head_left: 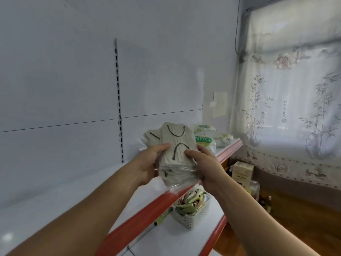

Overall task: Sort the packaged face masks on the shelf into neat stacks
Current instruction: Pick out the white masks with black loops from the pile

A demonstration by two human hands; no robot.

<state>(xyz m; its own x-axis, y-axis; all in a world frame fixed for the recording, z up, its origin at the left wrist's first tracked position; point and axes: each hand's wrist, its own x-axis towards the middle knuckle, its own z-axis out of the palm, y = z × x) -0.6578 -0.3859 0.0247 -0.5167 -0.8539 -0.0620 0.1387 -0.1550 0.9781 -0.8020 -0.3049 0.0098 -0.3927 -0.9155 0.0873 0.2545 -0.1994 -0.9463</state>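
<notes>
Both my hands hold a bundle of packaged face masks [177,145], pale grey with dark ear loops, in clear plastic wrap, above the front edge of the upper shelf [73,185]. My left hand [149,161] grips its left side, thumb on top. My right hand [204,163] grips the right side, thumb on the top pack. Another grey mask pack [150,136] shows just behind the bundle. Green-and-white packs [204,139] lie on the shelf further right.
The shelf has a red front edge [140,215] and a white back panel with a slotted upright [119,100]. On the lower shelf stands a white basket [191,211] of small packets. A box [242,170] and a curtained window [295,89] are at the right.
</notes>
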